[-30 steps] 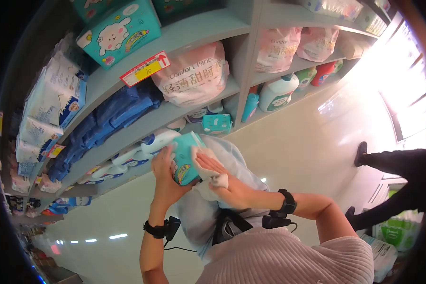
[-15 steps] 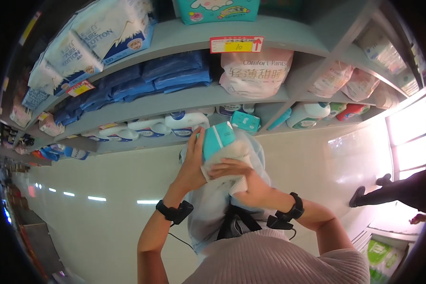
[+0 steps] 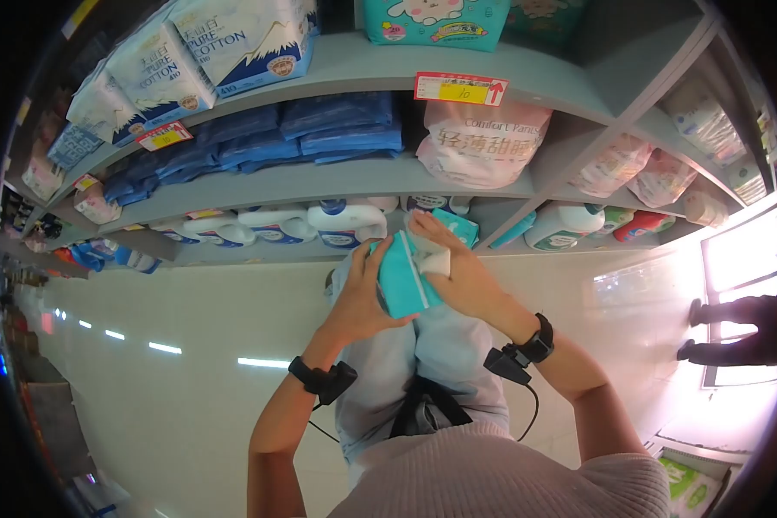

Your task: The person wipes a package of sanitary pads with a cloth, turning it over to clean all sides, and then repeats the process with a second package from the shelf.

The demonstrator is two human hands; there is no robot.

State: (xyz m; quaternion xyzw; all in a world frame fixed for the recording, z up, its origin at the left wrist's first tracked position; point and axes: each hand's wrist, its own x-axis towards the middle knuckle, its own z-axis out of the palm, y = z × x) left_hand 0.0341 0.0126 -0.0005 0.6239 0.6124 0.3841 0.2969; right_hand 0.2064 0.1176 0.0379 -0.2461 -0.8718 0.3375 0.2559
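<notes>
Pack, teal and soft-sided, sits tilted between both hands, held up in front of the lower shelves at about chest height. Left hand wraps its near side, with the fingers curled round the edge and the palm underneath. Right hand lies over the far upper end, fingers held together and stretched out. It presses a white cloth against the pack, and a fold of the cloth shows beside the fingers. Each wrist wears a black band with a small device and a cable.

Below the hands a pale blue bag hangs against the person's front, with black straps at its lower end.

Just behind the pack, a small teal box stands on the shelf next to white detergent bottles, which run off to the left. To the right, past a divider, stand more bottles, white, green and red. One shelf up lie stacked blue packs and a pink pack printed "Comfort Pants". A red and yellow price tag is fixed on the edge above it. The top shelf carries white cotton packs and a teal pack with a rabbit.

Far right, near a bright window, another person's legs stand on the shiny floor.
</notes>
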